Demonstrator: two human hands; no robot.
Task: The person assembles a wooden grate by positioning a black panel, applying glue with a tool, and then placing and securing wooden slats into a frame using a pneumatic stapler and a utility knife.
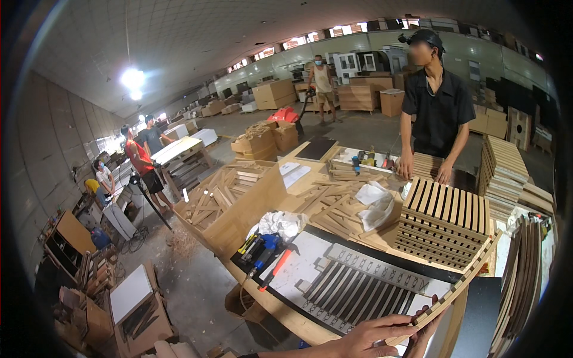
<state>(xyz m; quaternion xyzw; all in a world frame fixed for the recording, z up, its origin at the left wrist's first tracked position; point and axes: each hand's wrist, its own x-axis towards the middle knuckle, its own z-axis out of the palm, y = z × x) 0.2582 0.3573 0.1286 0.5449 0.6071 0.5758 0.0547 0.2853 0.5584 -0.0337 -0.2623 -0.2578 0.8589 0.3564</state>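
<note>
A slatted wooden panel (pixel 462 286) is held up on its edge at the table's near right, tilted and seen nearly edge-on. My left hand (pixel 376 335) grips its lower end, fingers laid along the near face. Behind that end, my right hand (pixel 422 339) supports the panel, with fingertips showing by its edge and the rest partly hidden. Just beyond my hands lies a jig (pixel 382 262) of grey slotted strips with dark slats between them, on a white board. Left of the jig are an orange-handled hammer (pixel 277 271) and a blue nail gun (pixel 265 250).
Slatted panels (pixel 444 209) stand stacked on the right. Across the table a co-worker (pixel 439 107) in a dark shirt has both hands on another panel. Loose wood strips (pixel 334 206) and white cloth (pixel 375 206) cover the middle. A wooden bin (pixel 250 206) holds offcuts.
</note>
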